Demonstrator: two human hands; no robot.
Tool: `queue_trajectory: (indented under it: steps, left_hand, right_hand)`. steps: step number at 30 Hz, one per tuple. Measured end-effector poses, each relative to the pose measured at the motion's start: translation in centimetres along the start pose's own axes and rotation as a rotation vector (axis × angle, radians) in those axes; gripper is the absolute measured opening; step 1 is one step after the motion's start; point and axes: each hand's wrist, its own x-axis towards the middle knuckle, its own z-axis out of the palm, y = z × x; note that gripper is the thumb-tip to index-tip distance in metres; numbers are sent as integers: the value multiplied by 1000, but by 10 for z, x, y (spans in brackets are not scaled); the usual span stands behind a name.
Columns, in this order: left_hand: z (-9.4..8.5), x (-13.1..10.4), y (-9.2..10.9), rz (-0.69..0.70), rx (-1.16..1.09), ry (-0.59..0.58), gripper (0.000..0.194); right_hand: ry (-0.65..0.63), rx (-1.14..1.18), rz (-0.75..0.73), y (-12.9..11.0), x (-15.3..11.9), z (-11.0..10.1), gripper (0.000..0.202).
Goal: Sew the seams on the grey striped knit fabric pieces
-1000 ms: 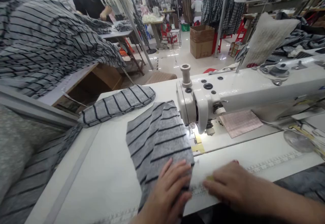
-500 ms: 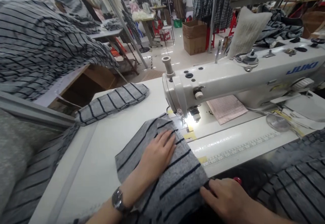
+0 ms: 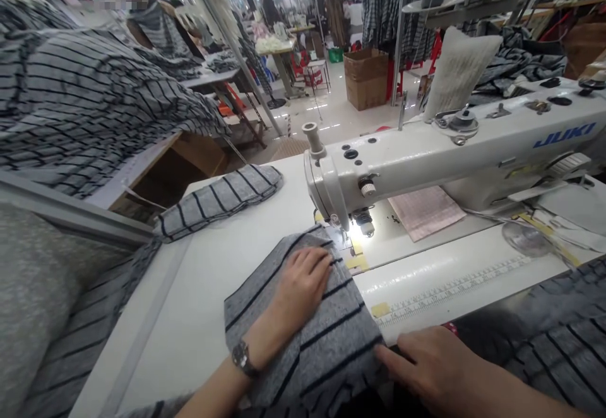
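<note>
My left hand (image 3: 305, 282), with a watch on its wrist, lies on a grey fabric piece with dark stripes (image 3: 336, 317), its fingers close together and pressing the cloth down. The upper end of the fabric reaches the needle area of a white sewing machine (image 3: 407, 165), where a lamp glows. At the lower right edge of the cloth is my right hand (image 3: 421, 361), thumb and finger closed on that edge. The lower part of the fabric hangs toward the table's front edge.
A folded striped piece (image 3: 220, 200) lies at the table's back left. A pink cloth (image 3: 426, 213) sits under the machine arm. A printed ruler (image 3: 454, 292) runs along the front edge. Striped fabric (image 3: 95, 102) is heaped at left; a cardboard box (image 3: 367, 77) stands behind.
The view has shifted slightly, so most things appear a little lower. My left hand stays on the cloth, its fingers drawn in slightly. My right hand remains at the fabric's edge.
</note>
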Motion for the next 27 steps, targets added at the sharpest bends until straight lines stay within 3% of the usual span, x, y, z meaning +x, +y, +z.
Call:
queue_trajectory:
  steps: [4,9,12,17,22,24,27]
  left_hand:
    - [-2,-4,16,23,-108,14,21]
    - [-1,0,8,25,-74,58,21]
    - [-2,0,5,35,5,63,21]
    - [-4,5,0,-15,-35,17,21]
    - [1,22,-33,-198,56,7,25]
    - [-8,26,-47,-242,15,-26,30]
    - [-35,28,-57,-167,-348,-110,35]
  right_hand:
    - [-128,-40,-27,30,21,-13,25]
    - [-202,-206,-174,80,86,-9,20]
    - [-203,-221,-310,100,110,-6,20]
    - [-163,-204,-347,105,112,-7,20]
    - [-89,-140,-293,98,108,-1,30]
    - [-75,-132,-265,97,109,2,33]
    - [-84,-121,-247,96,110,2,30]
